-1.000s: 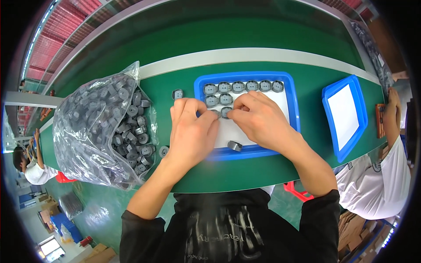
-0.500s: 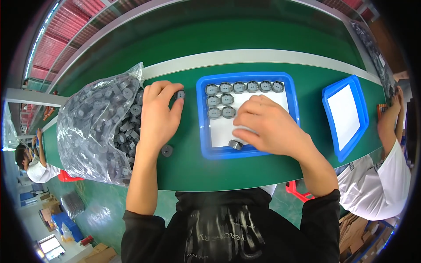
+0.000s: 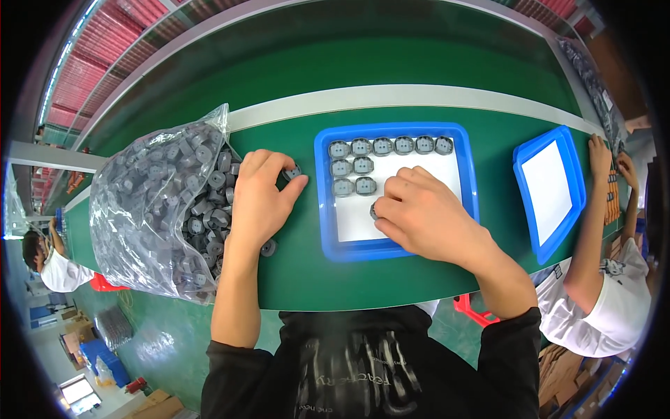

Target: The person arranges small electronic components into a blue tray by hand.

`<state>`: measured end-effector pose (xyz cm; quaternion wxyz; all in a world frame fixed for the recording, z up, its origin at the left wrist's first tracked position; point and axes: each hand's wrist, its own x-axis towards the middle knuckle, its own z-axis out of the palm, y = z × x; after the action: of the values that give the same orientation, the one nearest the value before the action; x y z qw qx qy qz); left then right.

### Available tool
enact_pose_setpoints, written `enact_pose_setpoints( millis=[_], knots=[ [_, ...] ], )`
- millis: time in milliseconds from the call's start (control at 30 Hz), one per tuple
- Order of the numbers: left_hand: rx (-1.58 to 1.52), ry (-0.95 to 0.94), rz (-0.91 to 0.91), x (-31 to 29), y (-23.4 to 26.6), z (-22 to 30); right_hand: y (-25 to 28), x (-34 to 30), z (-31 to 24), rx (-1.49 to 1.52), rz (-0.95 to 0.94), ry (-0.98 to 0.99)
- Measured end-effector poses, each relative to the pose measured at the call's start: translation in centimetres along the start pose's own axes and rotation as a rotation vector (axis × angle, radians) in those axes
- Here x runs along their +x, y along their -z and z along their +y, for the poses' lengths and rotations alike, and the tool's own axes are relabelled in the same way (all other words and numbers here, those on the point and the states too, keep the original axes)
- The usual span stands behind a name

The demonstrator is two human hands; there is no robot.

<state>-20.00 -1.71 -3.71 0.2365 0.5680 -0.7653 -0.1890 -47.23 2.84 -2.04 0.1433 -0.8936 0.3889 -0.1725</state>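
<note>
My left hand (image 3: 262, 199) is closed on a small grey plastic part (image 3: 292, 172) held at its fingertips, between the bag and the tray. Over the blue tray (image 3: 325, 216) my right hand (image 3: 424, 213) pinches another grey part (image 3: 375, 211), mostly covered by the fingers. Inside the tray, on a white sheet (image 3: 356, 222), similar grey parts (image 3: 382, 146) line the far edge in a row. Two shorter rows of parts (image 3: 352, 177) sit at the left below it.
An open clear plastic bag (image 3: 143, 209) full of grey parts lies at the left. One loose part (image 3: 269, 247) rests by my left wrist. At the right stands a second blue tray (image 3: 576, 185) with a white sheet. A co-worker's arms (image 3: 593, 209) are beyond it.
The part under my right hand, tilted near the tray's front edge before, is now farther back between the fingers. My left hand has shifted slightly right and nearer with its part.
</note>
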Motion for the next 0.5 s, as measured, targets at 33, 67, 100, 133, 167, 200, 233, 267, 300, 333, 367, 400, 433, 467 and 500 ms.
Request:
enact_pose_setpoints(
  millis=[33,67,100,133,167,200,233,267,300,333,367,400,433,467,500],
  knots=[
    [0.009,-0.02,-0.001,-0.1,0.1,0.0,0.1,0.0,0.0,0.004,0.006,0.012],
    [0.019,-0.035,-0.014,-0.2,0.2,0.0,0.1,0.0,-0.1,0.047,-0.005,0.006],
    [0.018,-0.037,-0.002,-0.3,0.4,0.0,0.1,-0.1,-0.1,0.09,-0.021,0.001],
    [-0.007,-0.052,-0.016,-0.4,0.7,-0.1,0.1,-0.1,-0.1,0.091,-0.017,-0.001],
    [-0.034,-0.084,-0.011,-0.5,1.0,-0.2,0.1,-0.1,-0.1,0.093,-0.006,0.012],
    [-0.035,-0.07,-0.033,-0.6,1.0,-0.3,0.0,-0.2,-0.1,0.101,0.009,0.026],
    [-0.035,-0.101,-0.013,-0.6,1.0,-0.4,0.0,-0.2,0.0,0.095,-0.002,0.019],
    [-0.034,-0.124,-0.001,-0.7,1.0,-0.6,-0.2,-0.1,0.0,0.092,-0.033,0.009],
    [-0.033,-0.127,0.011,-0.7,0.9,-0.7,-0.3,-0.1,0.0,0.089,-0.063,0.002],
    [-0.018,-0.153,0.02,-0.7,0.8,-0.8,-0.4,-0.1,0.0,0.091,-0.064,0.006],
    [-0.004,-0.177,0.024,-0.6,0.6,-0.9,-0.4,0.0,0.0,0.083,-0.078,0.005],
    [0.0,-0.177,0.032,-0.6,0.5,-1.0,-0.4,0.0,-0.1,0.076,-0.092,0.005],
    [0.014,-0.196,0.035,-0.6,0.3,-1.0,-0.4,0.1,-0.2,0.078,-0.094,0.008],
    [0.025,-0.215,0.048,-0.6,0.3,-1.0,-0.3,0.1,-0.3,0.09,-0.116,-0.001],
    [0.033,-0.214,0.044,-0.7,0.2,-1.0,-0.2,0.2,-0.4,0.09,-0.137,-0.003]
  ],
)
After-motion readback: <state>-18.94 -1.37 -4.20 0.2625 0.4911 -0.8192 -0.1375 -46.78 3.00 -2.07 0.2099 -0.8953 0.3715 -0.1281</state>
